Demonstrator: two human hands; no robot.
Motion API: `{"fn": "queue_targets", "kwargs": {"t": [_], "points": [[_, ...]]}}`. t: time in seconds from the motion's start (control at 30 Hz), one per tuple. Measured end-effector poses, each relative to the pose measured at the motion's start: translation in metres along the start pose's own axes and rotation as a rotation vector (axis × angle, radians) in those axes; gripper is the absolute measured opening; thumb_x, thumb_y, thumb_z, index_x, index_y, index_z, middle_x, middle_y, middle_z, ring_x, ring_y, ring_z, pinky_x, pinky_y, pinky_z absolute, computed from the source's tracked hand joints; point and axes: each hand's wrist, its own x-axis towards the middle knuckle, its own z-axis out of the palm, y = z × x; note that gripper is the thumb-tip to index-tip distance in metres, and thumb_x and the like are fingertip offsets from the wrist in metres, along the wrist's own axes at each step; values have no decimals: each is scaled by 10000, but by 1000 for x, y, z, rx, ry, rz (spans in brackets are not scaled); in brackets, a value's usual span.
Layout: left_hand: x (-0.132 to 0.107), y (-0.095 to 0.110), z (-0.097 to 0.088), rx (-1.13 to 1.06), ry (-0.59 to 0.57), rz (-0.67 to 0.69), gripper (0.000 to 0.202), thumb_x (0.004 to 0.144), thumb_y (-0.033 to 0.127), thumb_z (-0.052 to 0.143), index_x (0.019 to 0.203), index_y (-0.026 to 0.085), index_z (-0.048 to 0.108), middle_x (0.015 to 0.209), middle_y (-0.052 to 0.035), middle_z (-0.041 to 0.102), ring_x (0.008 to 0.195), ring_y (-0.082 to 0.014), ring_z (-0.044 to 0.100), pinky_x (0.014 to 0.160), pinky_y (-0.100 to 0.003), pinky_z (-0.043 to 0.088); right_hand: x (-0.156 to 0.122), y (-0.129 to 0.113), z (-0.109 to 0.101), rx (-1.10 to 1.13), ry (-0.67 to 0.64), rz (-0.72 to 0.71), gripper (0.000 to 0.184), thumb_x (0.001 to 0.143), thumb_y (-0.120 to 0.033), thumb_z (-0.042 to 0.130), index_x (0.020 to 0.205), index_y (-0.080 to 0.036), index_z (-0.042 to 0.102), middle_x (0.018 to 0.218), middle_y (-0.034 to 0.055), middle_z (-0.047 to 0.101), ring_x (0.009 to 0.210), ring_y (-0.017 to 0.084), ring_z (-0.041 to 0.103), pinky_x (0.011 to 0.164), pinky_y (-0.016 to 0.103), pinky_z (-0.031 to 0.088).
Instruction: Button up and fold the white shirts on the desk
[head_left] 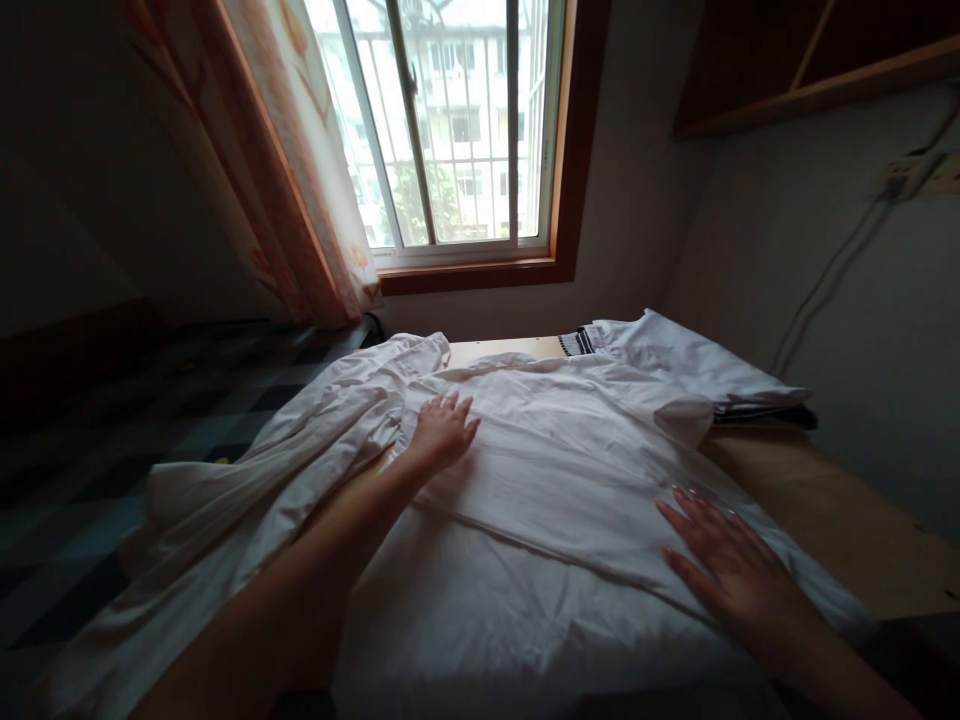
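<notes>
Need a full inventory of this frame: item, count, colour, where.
spread garment: 1, white, across table
loose cloth: count unclear (may join spread garment), white, left
folded pile: 1, white above dark, far right of table
striped band: 1, light with dark stripes, left end of pile
table: 1, light wood, under the garment
checked bedding: 1, dark and blue-grey, left
curtain: 1, orange and cream, left of window
window: 1, brown surround, back wall; bars and building outside
shelf unit: 1, brown, upper right
wall sockets: 2, pale, right wall
cable: 1, pale, below sockets
left hand: 1, bare, over garment's left side
right hand: 1, bare, over garment's right side
</notes>
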Motion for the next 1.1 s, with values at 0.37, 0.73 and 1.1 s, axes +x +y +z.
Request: {"fn": "queue_targets", "kwargs": {"t": [0.37, 0.73, 1.1], "points": [[-40, 33, 8, -186, -107, 176, 670, 962, 633, 368, 1528, 275, 390, 1636, -93, 277, 1519, -334, 199, 1206, -601, 130, 43, 32, -31, 296, -30, 73, 429, 929, -544, 459, 1113, -254, 717, 1137, 104, 734, 1045, 301, 688, 894, 439, 556], [-38, 33, 9, -203, -96, 177, 656, 965, 609, 393, 1517, 255, 413, 1627, -110, 293, 1513, -343, 213, 1197, -618, 143, 161, 116, -57, 247, -113, 289, 206, 761, -197, 644, 949, -157, 722, 962, 156, 722, 862, 270, 664, 745, 337, 450], [-38, 32, 12, -232, -80, 184, 655, 960, 613, 394, 1507, 254, 432, 1618, -112, 316, 1506, -351, 232, 1193, -627, 146, 173, 101, -51, 228, -22, 539, 113, 824, -165, 578, 717, -197, 595, 701, 101, 657, 629, 224, 614, 566, 316, 396]]}}
